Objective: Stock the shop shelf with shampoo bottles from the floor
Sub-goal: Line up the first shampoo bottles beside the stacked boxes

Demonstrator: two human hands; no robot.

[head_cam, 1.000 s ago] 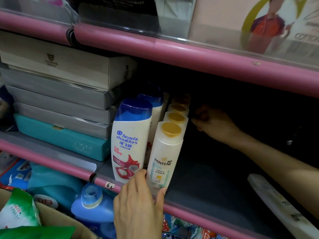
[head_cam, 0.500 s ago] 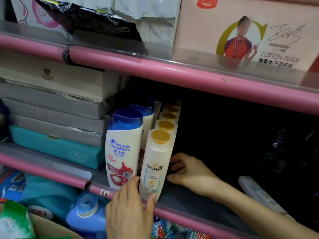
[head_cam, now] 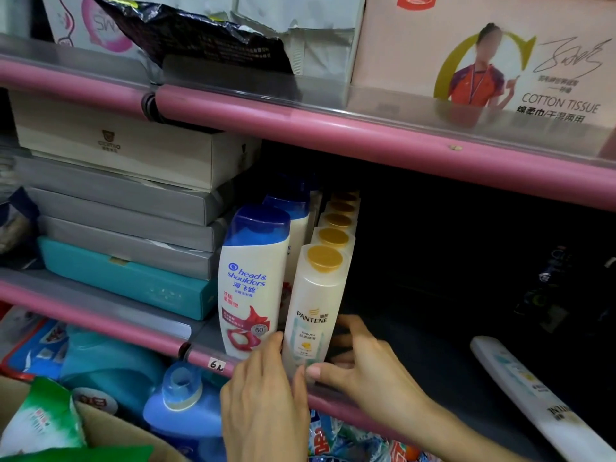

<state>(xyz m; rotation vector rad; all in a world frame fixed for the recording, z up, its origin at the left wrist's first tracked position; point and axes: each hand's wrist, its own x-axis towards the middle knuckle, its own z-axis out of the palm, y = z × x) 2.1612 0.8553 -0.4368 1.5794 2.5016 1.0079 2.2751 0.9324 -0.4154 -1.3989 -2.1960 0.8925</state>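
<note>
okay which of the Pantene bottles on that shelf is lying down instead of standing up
The white Pantene bottle at the far right of the shelf lies flat on its side. The row of gold-capped Pantene bottles beside the Head & Shoulders bottle stands upright.

Pantene btl (head_cam: 315,305) cream, gold cap; shelf edge (head_cam: 366,138) pink; box (head_cam: 133,281) teal.
</note>
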